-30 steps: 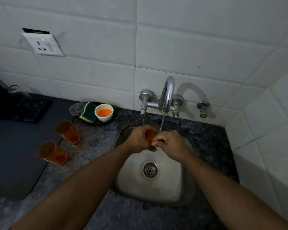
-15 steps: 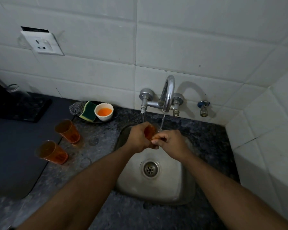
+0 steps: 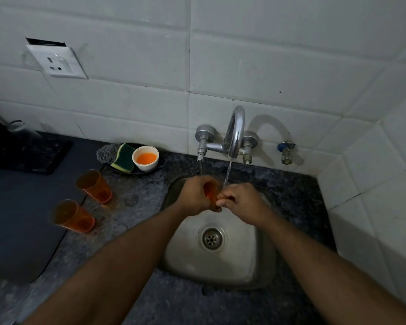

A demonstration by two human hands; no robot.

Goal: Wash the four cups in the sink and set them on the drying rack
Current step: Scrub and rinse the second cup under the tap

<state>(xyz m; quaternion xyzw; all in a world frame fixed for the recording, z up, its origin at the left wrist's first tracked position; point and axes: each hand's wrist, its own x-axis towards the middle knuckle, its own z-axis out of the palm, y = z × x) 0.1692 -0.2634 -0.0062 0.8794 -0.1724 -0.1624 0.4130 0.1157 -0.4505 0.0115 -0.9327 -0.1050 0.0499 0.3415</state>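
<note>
Tiled wall (image 3: 256, 66): white, with a socket plate (image 3: 56, 61) at upper left and a small valve with a blue handle (image 3: 286, 150) at lower right.

Bench (image 3: 131, 207): dark speckled stone. A dark mat (image 3: 17, 219) covers its left part.

Sink (image 3: 256, 261): steel basin set into the bench, its drain (image 3: 212, 238) in the middle of the floor.

Tap (image 3: 236, 134): wall-mounted, running. A thin stream of water (image 3: 227, 174) falls from the spout to where your hands meet.

Your left hand (image 3: 195, 195) is curled round an orange cup (image 3: 211, 191), held above the sink's far end, just under the spout. Most of that cup is hidden by your fingers.

Your right hand (image 3: 242, 200) is curled as well, its fingertips pinched at the cup's near edge, touching your left hand.

Two further orange cups stand on the bench left of the sink, at the mat's edge: the far cup (image 3: 93, 186) and the near cup (image 3: 72, 216), close to one another.

A dark dish (image 3: 159, 164) behind them holds a steel scourer (image 3: 106, 153), a green and yellow sponge (image 3: 124, 158) and a small white bowl (image 3: 145, 158) of orange liquid.
</note>
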